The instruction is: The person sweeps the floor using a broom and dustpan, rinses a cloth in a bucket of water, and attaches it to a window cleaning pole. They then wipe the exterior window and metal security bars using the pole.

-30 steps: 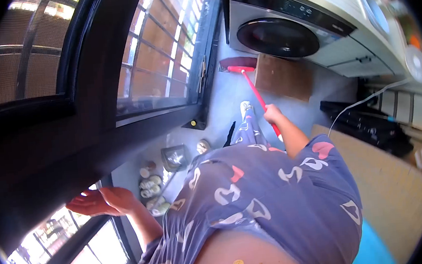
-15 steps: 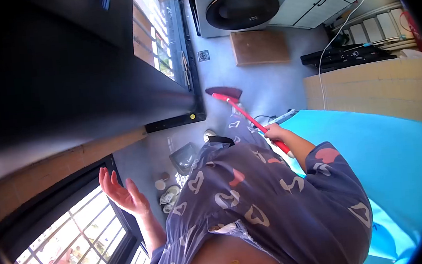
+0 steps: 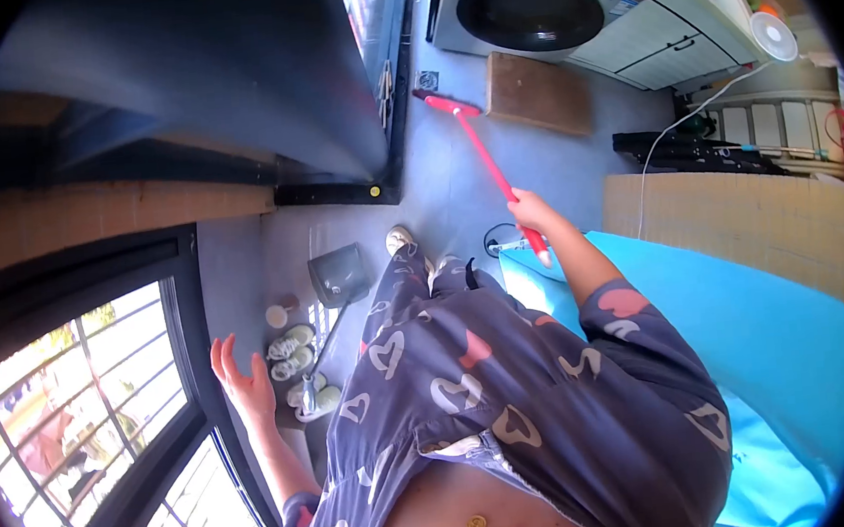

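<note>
My right hand [image 3: 535, 210] is wrapped round the upper handle of a red broom [image 3: 480, 148]. The broom slants away from me, its dark-bristled head on the grey floor beside a floor drain and close to the black door frame. Raised at the left, near the barred window [image 3: 81, 384], my left hand [image 3: 245, 381] is empty with its fingers apart. On the floor between that hand and my legs are a grey plastic container [image 3: 339, 276], perhaps a dustpan, and several pale shoes [image 3: 292, 350].
Ahead stands a washing machine [image 3: 533, 13] with a brown box [image 3: 538, 93] before it. White cabinets [image 3: 674, 41], a small white fan [image 3: 774, 36] and its cord are at the right. A cardboard panel [image 3: 740, 221] and a bright blue surface [image 3: 705, 289] flank my right side.
The broom has swung forward, its head now farther from my feet and near the drain. My right arm reaches farther out. The view has shifted, and my left hand stays raised and open.
</note>
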`<act>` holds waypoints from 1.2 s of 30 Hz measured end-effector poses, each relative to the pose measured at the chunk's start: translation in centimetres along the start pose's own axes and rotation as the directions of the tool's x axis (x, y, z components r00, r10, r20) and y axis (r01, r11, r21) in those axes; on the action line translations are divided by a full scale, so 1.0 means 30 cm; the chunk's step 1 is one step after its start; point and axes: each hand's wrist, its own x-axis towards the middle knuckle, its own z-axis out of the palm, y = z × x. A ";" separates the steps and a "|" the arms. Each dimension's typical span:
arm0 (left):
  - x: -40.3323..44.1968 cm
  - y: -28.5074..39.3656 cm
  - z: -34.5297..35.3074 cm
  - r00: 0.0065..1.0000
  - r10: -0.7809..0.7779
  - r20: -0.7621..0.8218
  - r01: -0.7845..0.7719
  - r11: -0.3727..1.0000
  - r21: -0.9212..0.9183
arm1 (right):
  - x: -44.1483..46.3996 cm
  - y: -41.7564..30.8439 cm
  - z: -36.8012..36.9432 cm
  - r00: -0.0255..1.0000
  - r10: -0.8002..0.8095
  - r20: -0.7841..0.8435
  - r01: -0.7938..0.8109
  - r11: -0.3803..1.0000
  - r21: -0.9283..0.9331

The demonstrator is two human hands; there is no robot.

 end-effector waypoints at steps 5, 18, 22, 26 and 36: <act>-0.236 -0.109 0.019 0.979 -0.135 0.155 0.112 0.982 0.154 | 0.205 0.118 0.176 0.966 -0.232 -0.111 0.126 0.802 -0.584; -0.553 -0.623 0.264 0.830 -0.464 0.310 0.464 0.882 0.079 | -0.369 0.485 0.431 0.979 -0.101 0.176 0.182 0.819 -0.544; -0.525 -0.846 0.404 0.786 -0.447 0.427 0.564 0.801 -0.202 | -0.553 0.564 0.422 0.977 -0.084 0.196 0.175 0.838 -0.517; -0.435 -0.877 0.456 0.707 -0.452 0.544 0.592 0.799 -0.105 | -0.721 0.594 0.408 0.982 -0.152 0.113 0.187 0.886 -0.425; -0.443 -0.893 0.516 0.812 -0.231 0.536 0.135 0.968 0.213 | -0.916 0.443 0.317 0.980 0.200 -0.021 -0.192 0.960 0.203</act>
